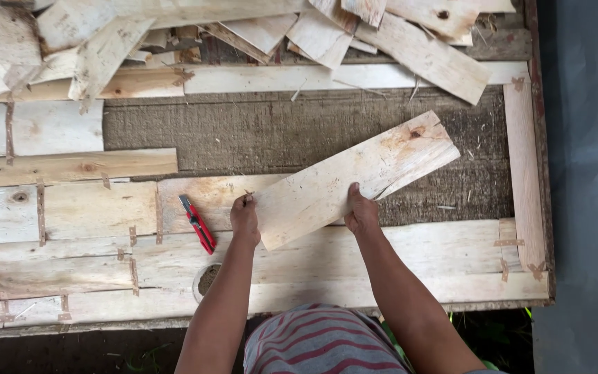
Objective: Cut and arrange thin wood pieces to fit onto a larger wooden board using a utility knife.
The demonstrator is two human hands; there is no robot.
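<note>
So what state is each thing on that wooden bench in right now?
Thin wood sheet: lying flat and slanted, held at its near edge by both hands.
Left hand: pinching the sheet's left corner.
Right hand: gripping the sheet's lower edge.
Red utility knife: lying on the bench, untouched; blade too small to tell.
Veneer scraps: heaped loose at the far edge.

Wooden bench (278, 131) seen from above, its top pieced from pale boards with a rough grey-brown board across the middle, under even daylight. A heap of thin wood offcuts (257, 34) lies along the far edge. Smooth grey floor (590, 173) runs along the right side; dark ground with green leaves (500, 332) shows below the near edge.
</note>
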